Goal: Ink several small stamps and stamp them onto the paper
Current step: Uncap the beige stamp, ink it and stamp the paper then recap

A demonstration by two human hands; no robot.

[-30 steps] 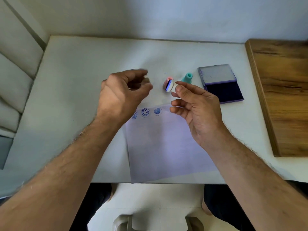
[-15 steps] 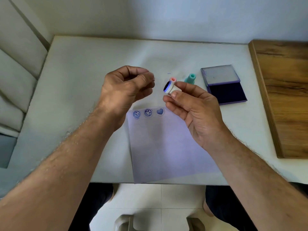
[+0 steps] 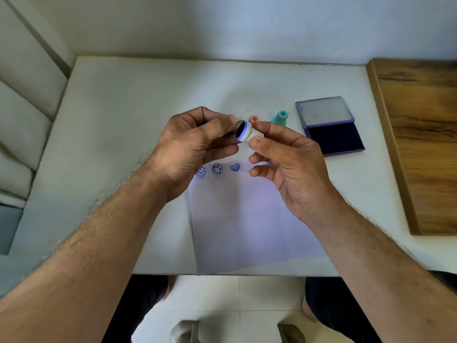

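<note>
— Approach to the ink pad point(image 3: 331, 134)?
— To its left stand a teal stamp point(image 3: 280, 118) and a pink stamp point(image 3: 254, 118), upright, close together. To its right, a wooden board point(image 3: 420, 144) lies raised on the worktop point(image 3: 123, 107).
— Open room?
— The worktop far left of the ink pad is bare. Nearer the viewer than the pad, the paper point(image 3: 247, 224) lies flat, both hands above its far edge.
</note>
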